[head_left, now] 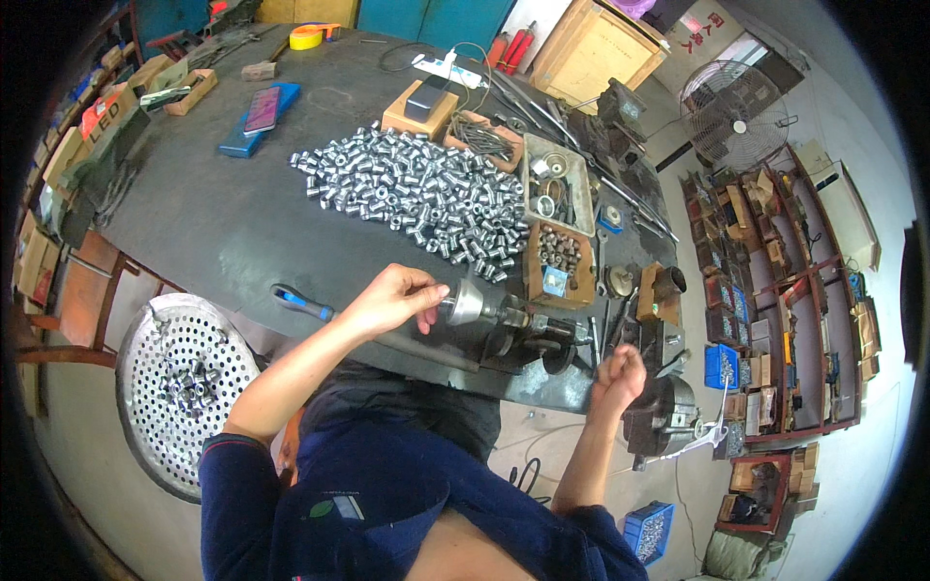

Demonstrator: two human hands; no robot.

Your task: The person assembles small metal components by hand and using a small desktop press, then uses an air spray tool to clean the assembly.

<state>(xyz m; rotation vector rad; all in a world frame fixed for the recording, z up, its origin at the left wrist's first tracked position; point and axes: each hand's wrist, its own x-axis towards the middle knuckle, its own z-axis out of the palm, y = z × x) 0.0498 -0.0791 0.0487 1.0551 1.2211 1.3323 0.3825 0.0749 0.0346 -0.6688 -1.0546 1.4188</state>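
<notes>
My left hand point(395, 298) is at the wide end of a silvery metal cone point(465, 303), with thumb and fingers pinched together. Anything between those fingertips is hidden. The cone belongs to a dark metal bench fixture point(533, 332) at the table's near edge. Past the other end of this fixture, my right hand point(618, 376) is raised with its fingers curled closed; what it grips, if anything, does not show. Beyond the left hand lies a broad heap of shiny short metal fittings point(417, 189). A blue-and-black-handled tool point(302, 301) rests to the left of my left forearm.
A perforated round metal tray point(145, 407) at the left carries several fittings. Right of the heap stand a cardboard box of small parts point(535, 290) and a grey bin point(587, 215). A bench vise point(664, 418) is beside my right hand. A phone point(263, 109) lies farther back.
</notes>
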